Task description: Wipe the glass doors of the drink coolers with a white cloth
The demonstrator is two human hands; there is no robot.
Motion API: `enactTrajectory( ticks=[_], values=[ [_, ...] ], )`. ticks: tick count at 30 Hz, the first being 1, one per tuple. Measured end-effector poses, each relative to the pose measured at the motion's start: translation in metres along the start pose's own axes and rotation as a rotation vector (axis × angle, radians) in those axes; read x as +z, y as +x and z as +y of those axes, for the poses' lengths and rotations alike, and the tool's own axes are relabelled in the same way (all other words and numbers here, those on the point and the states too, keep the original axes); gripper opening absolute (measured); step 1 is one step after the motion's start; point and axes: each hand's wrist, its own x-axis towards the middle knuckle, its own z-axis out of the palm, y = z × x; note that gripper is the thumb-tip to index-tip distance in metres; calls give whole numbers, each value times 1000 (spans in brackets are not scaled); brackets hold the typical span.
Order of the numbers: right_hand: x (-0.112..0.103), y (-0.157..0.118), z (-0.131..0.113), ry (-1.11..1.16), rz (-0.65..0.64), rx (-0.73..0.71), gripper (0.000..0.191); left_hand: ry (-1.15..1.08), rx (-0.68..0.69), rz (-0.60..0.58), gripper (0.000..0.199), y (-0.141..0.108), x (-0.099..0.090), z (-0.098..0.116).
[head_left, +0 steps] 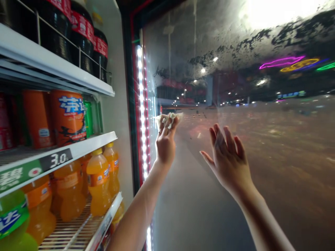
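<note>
My left hand (166,144) presses a crumpled white tissue (178,118) against the glass door (188,195), close to its lit left edge. The fingers are bent over the tissue, which spreads out past them on both sides. To the right, my right hand (230,162) is stretched out with its fingers up and thumb apart, its palm toward the glass. It holds nothing; whether it touches the pane cannot be made out. Fog and dark streaks cover the upper glass, while the lower part looks hazy.
A cooler stands open at the left, its white shelves (91,144) holding orange cans (68,118), orange soda bottles (98,183) and dark cola bottles (101,48). A bright LED strip (141,104) runs down the door frame. Neon lights (282,62) show in the glass.
</note>
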Motion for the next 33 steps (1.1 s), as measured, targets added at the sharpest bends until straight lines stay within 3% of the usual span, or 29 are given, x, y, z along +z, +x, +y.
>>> enactTrajectory(
  ticks=[4, 7, 11, 14, 17, 20, 23, 27, 33],
  values=[
    [2, 0, 3, 6, 0, -15, 93, -1, 103, -93, 90, 20, 0, 12],
    [3, 1, 5, -4, -24, -25, 95, -15, 63, -100, 91, 33, -3, 7],
    [5, 2, 7, -15, -32, -32, 97, -30, -8, -34, 87, 19, 4, 16],
    [8, 2, 9, -17, -35, -46, 99, -39, 66, -57, 85, 13, 13, 31],
    [12, 3, 12, -13, -41, -59, 100, -51, 157, -115, 89, 28, 17, 34],
    [13, 4, 15, 26, -62, -69, 98, -46, 125, -92, 88, 39, 18, 30],
    [4, 1, 23, 99, -92, -101, 95, -35, 47, 2, 86, 27, 23, 34],
    [-18, -20, 41, 51, -53, -64, 93, -49, 122, -15, 90, 6, 37, 54],
    [-33, -43, 71, -72, -14, 14, 91, -80, 135, -55, 89, 33, 44, 60]
  ],
)
